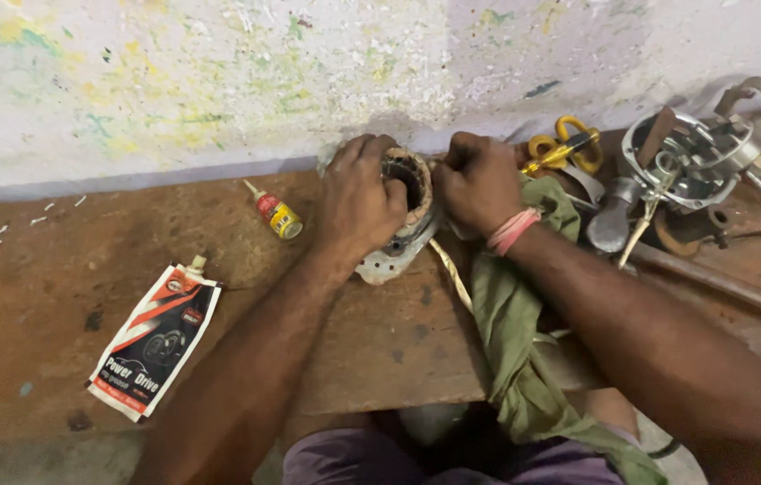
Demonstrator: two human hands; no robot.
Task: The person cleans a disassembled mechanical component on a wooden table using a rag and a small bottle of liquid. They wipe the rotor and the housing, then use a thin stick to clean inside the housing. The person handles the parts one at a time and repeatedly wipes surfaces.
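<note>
My left hand (358, 202) grips the motor stator (406, 211), bore facing right; my right hand (477, 184), fingers curled tight, touches its right rim.

Rough matt wooden bench (380, 341), shiny metal housing (695, 153), soft green cloth (511, 323).

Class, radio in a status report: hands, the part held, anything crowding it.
Left hand gripping round metal motor stator. Right hand closed at its rim. Green cloth and yellow-handled scissors alongside.

Arms: bare to past the elbows, no sleeves in view.
Right wrist: pink thread band (513, 230).
Lap: purple cloth garment (345, 458).
</note>
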